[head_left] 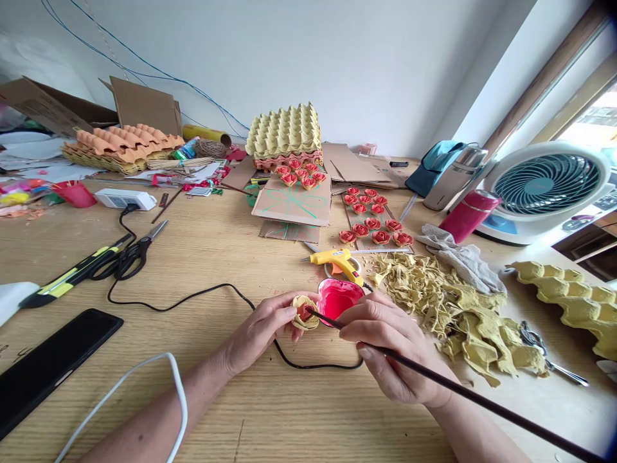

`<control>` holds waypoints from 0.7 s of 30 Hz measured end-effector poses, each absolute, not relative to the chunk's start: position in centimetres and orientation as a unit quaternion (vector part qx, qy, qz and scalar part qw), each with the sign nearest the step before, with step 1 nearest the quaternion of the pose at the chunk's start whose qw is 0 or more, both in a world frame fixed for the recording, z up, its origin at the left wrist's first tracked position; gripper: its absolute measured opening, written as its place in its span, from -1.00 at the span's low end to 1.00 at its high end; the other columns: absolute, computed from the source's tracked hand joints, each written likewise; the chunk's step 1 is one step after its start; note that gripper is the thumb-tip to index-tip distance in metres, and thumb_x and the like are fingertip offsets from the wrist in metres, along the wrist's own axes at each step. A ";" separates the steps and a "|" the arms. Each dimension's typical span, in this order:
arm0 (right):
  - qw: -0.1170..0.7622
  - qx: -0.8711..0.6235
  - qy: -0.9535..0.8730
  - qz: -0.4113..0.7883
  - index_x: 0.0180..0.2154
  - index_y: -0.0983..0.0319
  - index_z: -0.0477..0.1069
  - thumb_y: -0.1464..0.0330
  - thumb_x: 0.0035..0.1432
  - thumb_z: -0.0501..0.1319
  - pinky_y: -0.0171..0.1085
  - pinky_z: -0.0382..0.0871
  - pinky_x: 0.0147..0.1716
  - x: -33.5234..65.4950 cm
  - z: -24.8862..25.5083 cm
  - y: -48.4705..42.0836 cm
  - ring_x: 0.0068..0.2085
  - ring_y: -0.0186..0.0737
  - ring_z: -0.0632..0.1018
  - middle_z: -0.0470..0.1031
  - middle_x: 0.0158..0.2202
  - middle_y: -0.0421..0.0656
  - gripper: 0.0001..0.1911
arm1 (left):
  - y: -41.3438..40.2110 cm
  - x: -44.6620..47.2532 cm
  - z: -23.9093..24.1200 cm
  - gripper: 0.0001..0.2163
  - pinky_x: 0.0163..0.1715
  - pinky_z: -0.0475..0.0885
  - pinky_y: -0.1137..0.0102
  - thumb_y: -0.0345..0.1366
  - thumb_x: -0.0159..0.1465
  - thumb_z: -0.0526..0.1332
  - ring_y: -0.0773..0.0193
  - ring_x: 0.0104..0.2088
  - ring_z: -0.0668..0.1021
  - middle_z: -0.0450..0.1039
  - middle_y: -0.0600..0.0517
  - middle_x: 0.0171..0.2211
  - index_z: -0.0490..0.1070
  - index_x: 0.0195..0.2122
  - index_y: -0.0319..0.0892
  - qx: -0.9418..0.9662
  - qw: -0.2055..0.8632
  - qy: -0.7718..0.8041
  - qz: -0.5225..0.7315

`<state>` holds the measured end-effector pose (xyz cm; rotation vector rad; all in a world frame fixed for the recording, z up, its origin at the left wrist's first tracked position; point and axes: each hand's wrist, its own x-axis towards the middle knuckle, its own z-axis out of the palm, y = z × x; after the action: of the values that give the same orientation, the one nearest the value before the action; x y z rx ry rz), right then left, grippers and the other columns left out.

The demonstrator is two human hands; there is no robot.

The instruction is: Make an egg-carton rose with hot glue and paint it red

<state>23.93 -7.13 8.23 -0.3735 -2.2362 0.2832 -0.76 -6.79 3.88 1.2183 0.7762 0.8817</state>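
My left hand (258,331) pinches a small yellow egg-carton rose (304,313) just above the wooden table (202,257); its centre is partly painted red. In my right hand (385,347) is a long dark paintbrush (457,389), gripped like a pen. The brush tip touches the inside of the rose. Right behind the rose stands a small cup of red paint (338,299). A yellow glue gun (335,260) lies just beyond the cup.
Finished red roses (373,222) sit on cardboard further back, near stacked egg trays (284,132). A heap of carton scraps (448,302) and a fan (544,190) lie right. Scissors (128,257), a phone (45,366) and a black cable (193,296) lie left.
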 end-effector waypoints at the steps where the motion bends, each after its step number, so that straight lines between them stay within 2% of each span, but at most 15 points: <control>1: 0.418 -0.150 -0.889 0.111 -0.08 0.26 0.37 0.54 0.29 0.06 -0.17 0.41 -0.17 23.9 8.3 -7.1 -0.29 -0.19 0.54 0.57 -0.27 -0.06 -0.78 | -6.8 -0.8 3.9 -0.57 -0.34 0.36 0.39 -0.05 0.35 0.19 0.26 -0.32 0.40 0.49 -0.09 -0.18 0.53 0.11 -0.21 0.537 0.665 0.342 0.390; 5: 0.433 -0.178 -0.879 0.095 -0.05 0.26 0.37 0.55 0.28 0.08 -0.16 0.41 -0.13 24.0 8.1 -7.2 -0.23 -0.17 0.57 0.58 -0.24 -0.06 -0.75 | -6.7 -0.9 3.8 -0.58 -0.33 0.35 0.40 -0.08 0.35 0.19 0.27 -0.32 0.39 0.46 -0.05 -0.26 0.53 0.12 -0.20 0.545 0.653 0.343 0.398; 8: 0.434 -0.199 -0.874 0.089 -0.05 0.26 0.38 0.55 0.28 0.09 -0.15 0.41 -0.16 24.1 7.9 -7.3 -0.26 -0.18 0.58 0.58 -0.26 -0.07 -0.75 | -6.6 -0.9 3.8 -0.59 -0.32 0.36 0.39 -0.09 0.35 0.20 0.26 -0.31 0.39 0.44 -0.02 -0.31 0.51 0.14 -0.19 0.561 0.627 0.354 0.407; 12: 0.461 -0.216 -0.855 0.098 -0.08 0.25 0.38 0.56 0.28 0.11 -0.16 0.42 -0.22 24.3 7.5 -7.4 -0.33 -0.19 0.54 0.55 -0.33 -0.11 -0.79 | -6.5 -0.8 3.8 -0.58 -0.33 0.37 0.39 -0.09 0.34 0.23 0.29 -0.33 0.39 0.46 -0.03 -0.23 0.49 0.14 -0.19 0.570 0.606 0.365 0.417; 16: 0.493 -0.223 -0.834 0.110 -0.06 0.26 0.39 0.58 0.27 0.13 -0.15 0.42 -0.24 24.5 7.1 -7.3 -0.30 -0.17 0.53 0.55 -0.30 -0.08 -0.76 | -6.5 -0.7 4.1 -0.59 -0.31 0.41 0.41 -0.15 0.30 0.28 0.31 -0.32 0.43 0.47 0.00 -0.21 0.45 0.14 -0.18 0.568 0.593 0.383 0.423; 21: 0.476 -0.230 -0.843 0.100 -0.07 0.24 0.38 0.56 0.28 0.11 -0.15 0.41 -0.26 24.4 7.3 -7.3 -0.32 -0.16 0.54 0.54 -0.31 -0.08 -0.77 | -6.7 -0.1 4.8 -0.53 -0.05 0.48 0.34 -0.22 0.22 0.38 0.18 -0.08 0.55 0.53 -0.06 -0.04 0.38 0.14 -0.16 0.566 0.570 0.415 0.427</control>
<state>24.45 -7.32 7.30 -0.5620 -2.0608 0.2433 -0.07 -6.66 4.81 1.3275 0.9745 1.0015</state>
